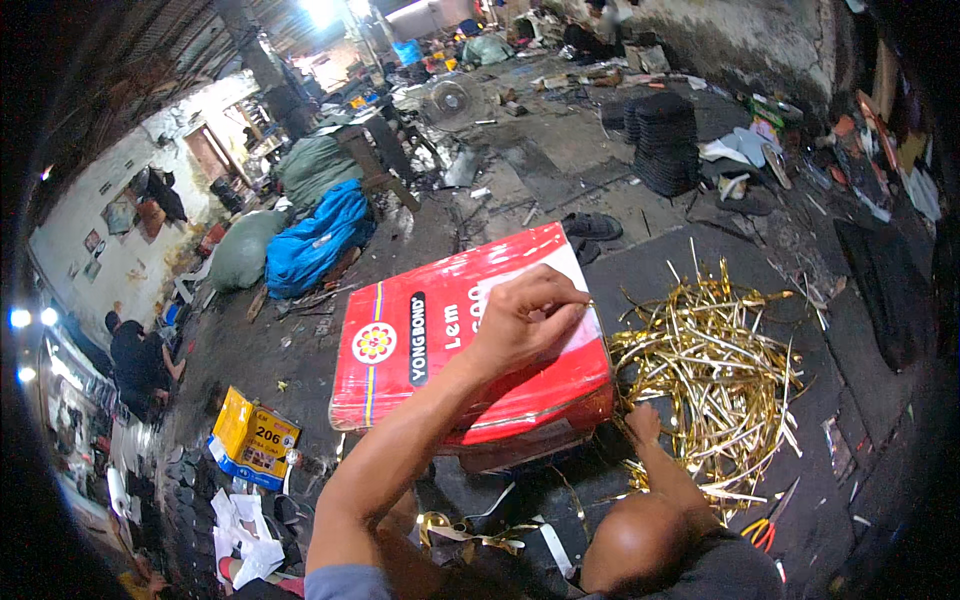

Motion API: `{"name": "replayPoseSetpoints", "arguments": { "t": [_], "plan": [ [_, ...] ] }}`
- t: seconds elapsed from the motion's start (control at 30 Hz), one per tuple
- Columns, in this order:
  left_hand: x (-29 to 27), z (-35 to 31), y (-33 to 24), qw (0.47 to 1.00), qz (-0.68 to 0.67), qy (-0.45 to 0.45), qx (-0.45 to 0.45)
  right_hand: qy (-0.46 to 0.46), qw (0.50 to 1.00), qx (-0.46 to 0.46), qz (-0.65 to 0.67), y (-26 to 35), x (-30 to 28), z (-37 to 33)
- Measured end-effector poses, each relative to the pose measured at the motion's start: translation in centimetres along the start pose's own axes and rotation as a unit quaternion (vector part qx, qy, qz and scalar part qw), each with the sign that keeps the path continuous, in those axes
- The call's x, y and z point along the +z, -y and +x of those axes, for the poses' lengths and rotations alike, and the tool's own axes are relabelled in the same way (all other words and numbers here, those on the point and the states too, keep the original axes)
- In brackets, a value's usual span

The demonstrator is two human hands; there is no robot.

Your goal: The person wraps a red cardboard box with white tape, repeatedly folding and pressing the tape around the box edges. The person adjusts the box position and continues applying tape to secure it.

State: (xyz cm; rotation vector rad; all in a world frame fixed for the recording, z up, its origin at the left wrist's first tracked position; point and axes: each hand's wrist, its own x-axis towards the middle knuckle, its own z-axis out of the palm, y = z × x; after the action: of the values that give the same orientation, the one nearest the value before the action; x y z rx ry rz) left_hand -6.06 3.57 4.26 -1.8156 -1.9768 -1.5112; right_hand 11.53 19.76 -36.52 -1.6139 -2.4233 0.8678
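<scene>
A red cardboard box (400,300) with a white panel and a flower emblem stands right before me. My left arm reaches across its top, and my left hand (528,315) lies over the white panel near the right edge. Its thumb and forefinger are pinched at that edge, on something too small to name. Low beside the box's right side, my right hand (645,424) is closed next to a heap of shiny gold strips (715,370). What its fingers grip, if anything, is hidden. Some gold strip runs along the box's side close to it.
Orange-handled scissors (762,530) lie right of my knee. Dark sandals (592,226) sit behind the box, and a stack of black pieces (662,145) rises farther back. A yellow and blue carton (253,437), white scraps (245,535) and a blue sack (318,240) lie leftward. Another person (140,365) crouches far left.
</scene>
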Motion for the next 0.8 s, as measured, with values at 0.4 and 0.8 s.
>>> {"name": "replayPoseSetpoints", "arguments": {
  "t": [0.4, 0.8],
  "plan": [
    [-1.0, 0.2, 0.0, 0.99, 0.044, 0.055, 0.123, -0.057, 0.998, 0.026, -0.006, -4.9, -2.6, 3.1],
    [-1.8, -0.9, 0.2, 0.988, 0.07, 0.102, 0.087, -0.098, 0.991, -0.036, -0.087, -6.9, -3.5, 3.7]
  ]
}}
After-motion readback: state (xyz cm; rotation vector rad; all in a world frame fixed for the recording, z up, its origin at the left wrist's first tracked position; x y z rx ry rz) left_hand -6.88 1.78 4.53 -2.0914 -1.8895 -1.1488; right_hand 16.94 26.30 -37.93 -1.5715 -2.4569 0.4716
